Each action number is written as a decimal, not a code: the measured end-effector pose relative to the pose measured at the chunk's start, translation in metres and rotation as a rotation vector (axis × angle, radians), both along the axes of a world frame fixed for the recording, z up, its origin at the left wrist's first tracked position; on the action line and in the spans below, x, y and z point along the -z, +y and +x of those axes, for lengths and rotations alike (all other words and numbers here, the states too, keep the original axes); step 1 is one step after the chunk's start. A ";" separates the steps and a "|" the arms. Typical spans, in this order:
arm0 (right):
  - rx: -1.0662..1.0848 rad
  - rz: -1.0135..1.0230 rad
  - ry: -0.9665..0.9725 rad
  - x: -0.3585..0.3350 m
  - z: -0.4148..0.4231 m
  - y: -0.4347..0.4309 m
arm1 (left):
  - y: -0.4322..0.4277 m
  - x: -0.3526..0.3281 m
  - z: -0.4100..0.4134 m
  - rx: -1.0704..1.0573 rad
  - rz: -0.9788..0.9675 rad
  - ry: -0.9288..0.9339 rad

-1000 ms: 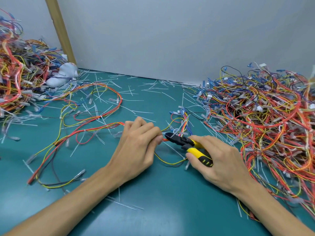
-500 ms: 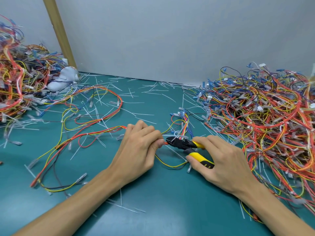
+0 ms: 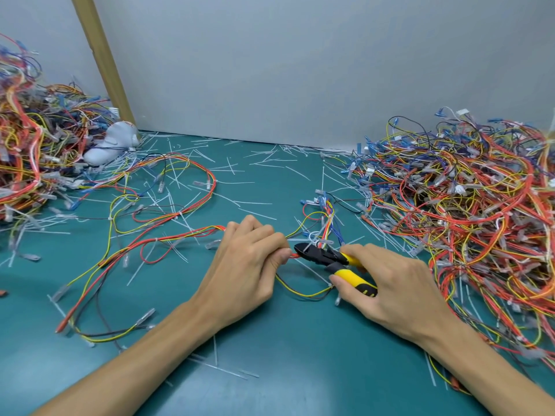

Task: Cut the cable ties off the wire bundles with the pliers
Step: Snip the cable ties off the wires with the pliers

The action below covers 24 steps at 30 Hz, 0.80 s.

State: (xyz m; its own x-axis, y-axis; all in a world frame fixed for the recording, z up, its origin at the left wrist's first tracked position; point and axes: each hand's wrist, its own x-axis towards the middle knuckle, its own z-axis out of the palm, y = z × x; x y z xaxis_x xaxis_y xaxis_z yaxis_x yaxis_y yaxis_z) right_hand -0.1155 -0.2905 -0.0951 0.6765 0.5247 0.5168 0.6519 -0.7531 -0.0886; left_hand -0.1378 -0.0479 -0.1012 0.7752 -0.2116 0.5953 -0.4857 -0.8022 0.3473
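**Pliers at the wires in mid-table**

A green table fills the lower view, with a grey wall behind it and a wooden post leaning at the back left. The biggest heap of wires, mostly red, yellow and blue, covers the right side of the table. A second heap sits at the far left, with a white object beside it that I cannot identify.

Between the heaps, a loose wire bundle loops across the table from the left and runs into the left hand. That hand's fingers are curled, and finger and thumb pinch the red wires. The right hand is wrapped round the yellow handles of the pliers, which stand slightly apart. The black nose points left at the red wires, just beside the left thumb. Whether the blades touch a tie cannot be told.

Cut cable ties, thin and pale, lie scattered over the table. One white tie shows on the wires just behind the pliers' nose.
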 end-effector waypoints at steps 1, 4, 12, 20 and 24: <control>0.008 0.004 0.012 0.000 0.000 0.000 | 0.000 0.000 0.000 0.003 0.002 0.002; 0.014 0.005 0.020 0.001 0.000 0.001 | 0.001 0.002 0.001 0.009 0.006 0.006; 0.031 0.020 0.079 0.002 -0.001 0.000 | 0.001 0.003 0.001 0.018 0.002 0.025; 0.024 0.022 0.056 0.005 0.000 -0.002 | -0.001 0.003 0.001 0.023 0.027 0.058; -0.002 0.013 0.099 0.004 0.000 -0.003 | -0.001 0.002 0.001 0.027 0.040 0.075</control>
